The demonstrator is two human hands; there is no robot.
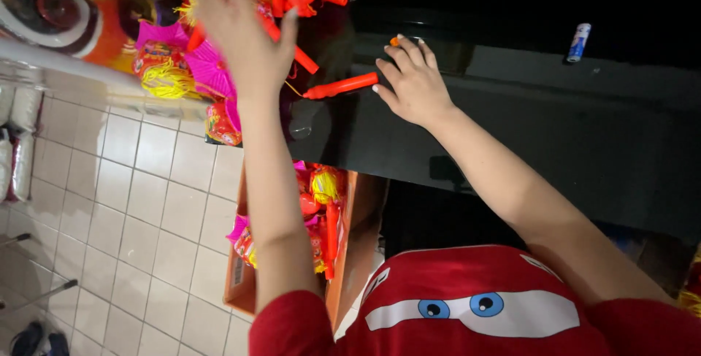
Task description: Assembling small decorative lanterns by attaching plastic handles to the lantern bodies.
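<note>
My left hand (241, 31) is stretched out with fingers spread over a heap of bright toy lanterns (182, 71) in pink, red and yellow with yellow tassels. It touches the heap's top and grips nothing. My right hand (412, 78) rests palm down on the black tabletop (569, 129), fingers bent. A red-orange plastic stick (341, 86) lies on the table with its end against the thumb side of that hand. A small orange piece (395, 40) shows at the forefinger tip. Whether the right hand grips anything is hidden.
An open cardboard box (241, 283) of more lanterns and red sticks stands on the white tiled floor (139, 203) below the table's edge. A small blue and white battery (578, 42) lies at the table's far right. A large lion-head mask (51, 13) sits top left.
</note>
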